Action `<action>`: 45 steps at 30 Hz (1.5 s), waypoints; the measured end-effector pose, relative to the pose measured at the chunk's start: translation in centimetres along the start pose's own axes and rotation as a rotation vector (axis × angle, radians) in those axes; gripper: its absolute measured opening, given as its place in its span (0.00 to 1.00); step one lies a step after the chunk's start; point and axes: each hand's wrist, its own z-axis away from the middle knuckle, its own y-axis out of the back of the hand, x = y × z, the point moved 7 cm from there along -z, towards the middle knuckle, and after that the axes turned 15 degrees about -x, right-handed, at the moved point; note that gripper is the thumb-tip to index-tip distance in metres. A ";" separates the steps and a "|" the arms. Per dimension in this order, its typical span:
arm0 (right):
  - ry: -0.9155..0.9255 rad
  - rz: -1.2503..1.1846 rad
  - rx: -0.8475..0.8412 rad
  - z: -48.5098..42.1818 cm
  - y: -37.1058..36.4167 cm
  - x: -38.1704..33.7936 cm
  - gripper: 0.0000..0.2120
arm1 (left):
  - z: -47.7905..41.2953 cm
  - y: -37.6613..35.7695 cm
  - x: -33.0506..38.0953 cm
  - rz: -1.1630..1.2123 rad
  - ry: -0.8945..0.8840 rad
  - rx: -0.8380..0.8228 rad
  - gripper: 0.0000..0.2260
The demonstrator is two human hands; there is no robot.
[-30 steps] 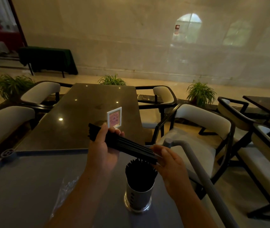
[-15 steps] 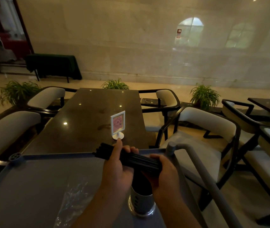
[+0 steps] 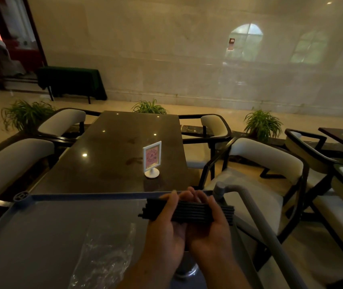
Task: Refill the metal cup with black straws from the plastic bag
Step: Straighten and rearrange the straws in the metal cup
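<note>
A bundle of black straws (image 3: 189, 212) lies level across both my palms, just above the grey cart tray (image 3: 41, 236). My left hand (image 3: 166, 234) holds it from below with the thumb over the top. My right hand (image 3: 210, 236) sits close beside the left, its fingers curled up behind the bundle. The metal cup (image 3: 187, 271) stands under my hands, and only its shiny base shows. A clear plastic bag (image 3: 108, 253) lies flat on the tray to the left of the cup.
The tray's raised rim (image 3: 83, 196) meets a dark dining table (image 3: 114, 153) with a white sign stand (image 3: 151, 158). The grey cart handle (image 3: 256, 215) runs down the right side. Padded chairs (image 3: 260, 155) flank the table.
My hands slid together at the middle of the bundle. The straws went from slanted to level and dropped lower, and my hands now cover most of the cup.
</note>
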 end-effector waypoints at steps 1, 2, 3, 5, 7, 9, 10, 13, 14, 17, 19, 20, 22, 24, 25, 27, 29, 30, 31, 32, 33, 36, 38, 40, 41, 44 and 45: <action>0.006 -0.001 0.010 0.0 0.1 -0.5 0.15 | 0.1 0.5 -0.1 0.004 0.018 0.018 0.09; 0.024 0.015 0.017 0.0 0.1 -1.0 0.16 | 0.1 1.0 -0.2 0.012 0.038 0.034 0.11; 0.052 0.060 0.032 0.0 0.2 -1.7 0.17 | 0.0 1.6 0.0 0.021 0.052 0.053 0.12; 0.133 0.200 0.042 0.2 -0.3 -3.5 0.13 | -0.1 2.9 0.6 -0.010 0.053 0.103 0.09; 0.230 0.304 -0.004 0.3 -1.5 -5.1 0.05 | -0.2 4.1 1.2 -0.132 0.070 0.156 0.08; 0.275 0.488 -0.070 0.2 -2.6 -5.9 0.07 | 0.1 4.8 0.3 -0.212 0.152 0.179 0.11; 0.272 0.594 -0.096 0.2 -3.1 -5.9 0.06 | 0.6 4.9 -0.4 -0.191 0.202 0.183 0.13; 0.215 0.813 -0.184 0.2 -4.0 -4.8 0.04 | 2.3 5.2 -3.0 -0.099 0.328 0.219 0.17; 0.208 0.873 -0.199 0.3 -4.0 -4.5 0.06 | 2.7 5.2 -3.8 -0.062 0.353 0.231 0.17; 0.206 0.961 -0.228 0.7 -3.6 -3.9 0.12 | 3.5 5.5 -5.4 0.045 0.379 0.244 0.16; 0.187 0.985 -0.222 0.9 -3.1 -3.6 0.14 | 3.6 5.8 -5.4 0.070 0.371 0.270 0.15; 0.174 1.005 -0.212 0.9 -2.8 -3.5 0.15 | 3.5 5.9 -5.3 0.073 0.374 0.279 0.14; 0.155 1.017 -0.205 1.0 -2.4 -3.4 0.18 | 3.4 6.2 -5.2 0.066 0.379 0.295 0.14; 0.149 1.031 -0.224 0.9 -2.5 -3.7 0.21 | 3.4 6.6 -5.2 0.044 0.369 0.334 0.12; 0.160 1.044 -0.232 0.9 -2.8 -3.9 0.21 | 3.5 6.8 -5.1 0.028 0.354 0.356 0.11; 0.187 1.077 -0.243 1.0 -3.2 -4.4 0.18 | 3.7 7.1 -5.1 -0.002 0.333 0.385 0.11; 0.198 1.103 -0.235 1.1 -3.1 -4.6 0.13 | 3.9 7.4 -5.5 -0.040 0.343 0.382 0.10; 0.199 1.102 -0.220 1.2 -3.0 -4.6 0.11 | 4.0 7.5 -5.8 -0.052 0.352 0.377 0.10; 0.209 1.091 -0.204 1.3 -2.8 -4.8 0.09 | 4.0 7.5 -6.1 -0.062 0.359 0.374 0.10; 0.226 1.066 -0.183 1.4 -2.8 -5.1 0.07 | 4.0 7.5 -6.3 -0.072 0.363 0.371 0.10; 0.240 1.018 -0.160 1.4 -2.6 -5.6 0.06 | 4.0 7.6 -6.4 -0.087 0.364 0.371 0.10; 0.263 0.783 -0.118 1.0 -2.2 -7.9 0.04 | 3.7 7.8 -5.6 -0.150 0.336 0.365 0.09; 0.295 0.676 -0.114 0.6 -2.1 -9.7 0.05 | 3.4 7.9 -4.7 -0.233 0.304 0.335 0.12; 0.342 0.639 -0.091 0.3 -1.8 -11.3 0.05 | 3.1 8.1 -3.8 -0.360 0.282 0.285 0.13; 0.367 0.635 -0.082 0.1 -1.7 -11.9 0.04 | 2.9 8.1 -3.4 -0.433 0.282 0.250 0.12; 0.410 0.717 -0.061 -0.6 -1.1 -12.6 0.06 | 2.6 8.4 -3.0 -0.722 0.316 0.167 0.08; 0.414 0.760 -0.051 -0.9 -0.9 -12.4 0.05 | 2.5 8.7 -2.9 -0.835 0.322 0.151 0.09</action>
